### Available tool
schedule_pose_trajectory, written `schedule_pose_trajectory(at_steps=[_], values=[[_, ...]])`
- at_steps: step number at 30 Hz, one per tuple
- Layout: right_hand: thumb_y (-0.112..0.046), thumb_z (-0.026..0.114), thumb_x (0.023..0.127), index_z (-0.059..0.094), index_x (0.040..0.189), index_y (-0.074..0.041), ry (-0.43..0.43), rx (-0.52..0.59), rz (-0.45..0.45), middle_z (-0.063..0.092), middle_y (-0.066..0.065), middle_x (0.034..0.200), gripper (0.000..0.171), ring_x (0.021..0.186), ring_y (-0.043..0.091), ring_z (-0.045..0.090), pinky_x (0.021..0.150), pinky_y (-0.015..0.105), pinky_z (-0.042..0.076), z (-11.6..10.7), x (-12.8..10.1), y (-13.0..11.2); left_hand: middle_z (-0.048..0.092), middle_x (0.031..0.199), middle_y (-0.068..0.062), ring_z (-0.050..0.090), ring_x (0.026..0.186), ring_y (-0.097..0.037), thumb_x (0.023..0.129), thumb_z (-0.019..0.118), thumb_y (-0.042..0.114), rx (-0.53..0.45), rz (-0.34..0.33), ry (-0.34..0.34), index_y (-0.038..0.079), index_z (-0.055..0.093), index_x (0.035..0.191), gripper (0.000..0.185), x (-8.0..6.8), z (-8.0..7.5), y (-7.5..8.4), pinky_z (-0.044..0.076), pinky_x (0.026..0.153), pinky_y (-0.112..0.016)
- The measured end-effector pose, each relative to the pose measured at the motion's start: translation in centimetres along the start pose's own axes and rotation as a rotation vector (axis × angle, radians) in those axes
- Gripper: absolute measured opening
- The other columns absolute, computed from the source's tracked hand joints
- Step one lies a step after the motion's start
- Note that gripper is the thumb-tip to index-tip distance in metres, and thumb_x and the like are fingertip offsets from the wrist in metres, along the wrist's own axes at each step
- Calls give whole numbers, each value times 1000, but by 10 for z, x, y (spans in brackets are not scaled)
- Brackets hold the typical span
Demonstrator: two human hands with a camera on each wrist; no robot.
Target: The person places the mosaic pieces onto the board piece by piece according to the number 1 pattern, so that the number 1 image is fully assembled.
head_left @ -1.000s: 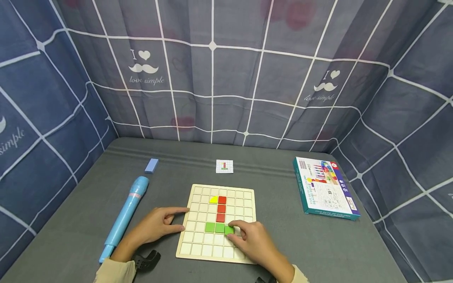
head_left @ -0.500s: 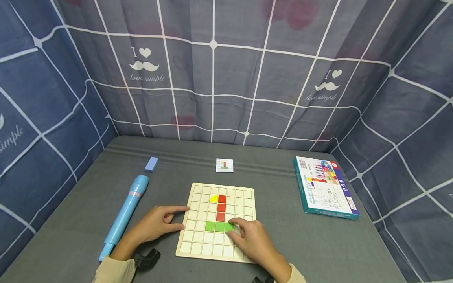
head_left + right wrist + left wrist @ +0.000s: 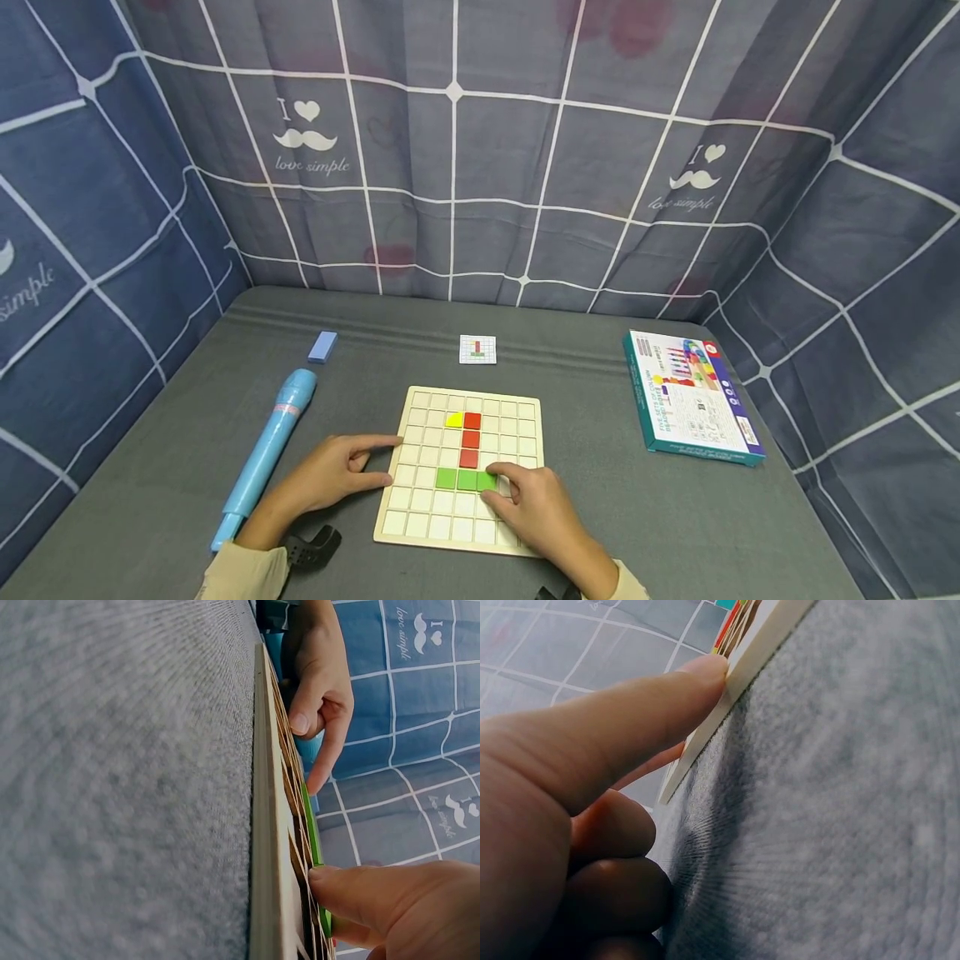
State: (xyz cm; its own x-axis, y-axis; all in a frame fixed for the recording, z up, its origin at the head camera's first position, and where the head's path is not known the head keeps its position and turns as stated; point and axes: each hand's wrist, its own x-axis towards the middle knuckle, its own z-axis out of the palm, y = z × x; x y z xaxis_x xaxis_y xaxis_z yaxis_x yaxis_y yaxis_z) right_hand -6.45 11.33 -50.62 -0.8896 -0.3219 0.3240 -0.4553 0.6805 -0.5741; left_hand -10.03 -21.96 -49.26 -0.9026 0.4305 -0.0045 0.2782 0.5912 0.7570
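Looking down from your head, your right hand (image 3: 536, 508) pinching the green tile (image 3: 486, 481) on the wooden grid board (image 3: 420, 525), your left hand (image 3: 330, 477) bracing its left edge, left wrist view, straight forefinger pressing the board edge (image 3: 742, 656), other fingers curled, right wrist view, fingertips (image 3: 337, 881) on the green tile (image 3: 311, 840).

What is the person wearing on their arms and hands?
Both hands are bare, with no gloves or rings to see. The left hand and the right hand come out of pale cream sleeves. A black strap-like piece, probably part of a wrist camera mount, sits by the left wrist.
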Motion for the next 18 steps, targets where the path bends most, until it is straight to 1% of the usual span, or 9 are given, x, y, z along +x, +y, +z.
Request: schedule_pose_trajectory(at_steps=[5,10,18], values=[[-23,88,81,78,102,-17,12,-7,-3,33,-23,56,24,50,-9,26,45,14,25,-1,-2,0,31,59,14,25,51,-1,86,83,36,1,1,-10,18,69,135,53,0,0,0,26,50,-21],[-23,87,83,79,103,-17,5,1,-1,33,-22,56,23,50,-9,26,45,15,24,-3,-1,0,30,59,14,24,51,-1,86,84,34,-9,-1,-13,18,68,135,54,1,0,1,26,50,-20],[-23,86,84,79,102,-17,-9,20,-1,33,-23,56,20,50,-10,25,45,15,24,-4,1,-1,32,60,14,26,52,-1,86,84,34,6,-13,-7,19,69,134,52,1,0,1,26,50,-21]])
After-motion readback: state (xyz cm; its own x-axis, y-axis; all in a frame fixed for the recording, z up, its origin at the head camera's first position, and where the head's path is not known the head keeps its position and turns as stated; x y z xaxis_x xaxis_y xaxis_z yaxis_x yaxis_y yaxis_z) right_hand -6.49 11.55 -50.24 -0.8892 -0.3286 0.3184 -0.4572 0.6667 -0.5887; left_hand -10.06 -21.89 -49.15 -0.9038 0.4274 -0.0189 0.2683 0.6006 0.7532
